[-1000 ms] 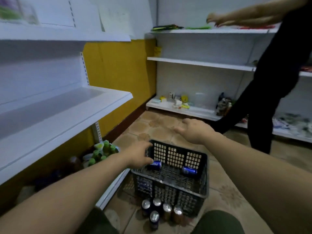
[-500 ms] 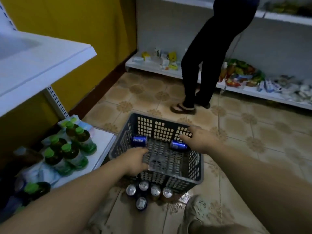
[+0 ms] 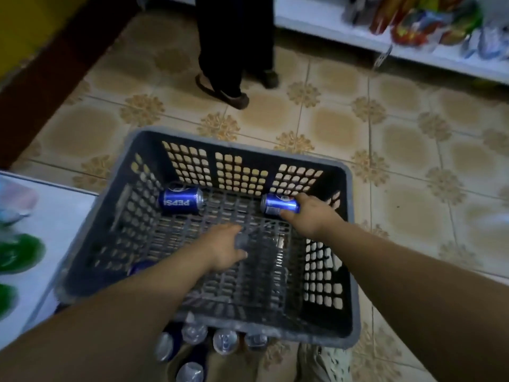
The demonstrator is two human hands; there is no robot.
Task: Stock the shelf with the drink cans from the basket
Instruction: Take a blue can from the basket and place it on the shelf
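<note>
Two blue drink cans are counted inside the grey basket (image 3: 275, 332), both laid on their sides by the far wall and well apart from each other; their long axes run left to right, along that wall. The left can (image 3: 180, 200) is untouched, and its lettering is seen upside down; the right can (image 3: 278, 204) is gripped at its right end by the right hand (image 3: 312, 215), and its bare silver end is pointed left, toward the other can. The left hand (image 3: 224, 248) is held over the middle of the basket floor, its fingers curled about a blurred grey shape; whether anything is held there cannot be told. A blue patch by the near left wall is mostly hidden by the left arm. Five standing cans (image 3: 225, 340) are seen upright on the tiled floor (image 3: 413, 150) just at the basket's near rim, tops upward. A white shelf (image 3: 63, 216) is set just left of the basket, with two blurred green tops (image 3: 19, 252) on it; another person's two legs (image 3: 234, 45) are seen beyond the basket.
</note>
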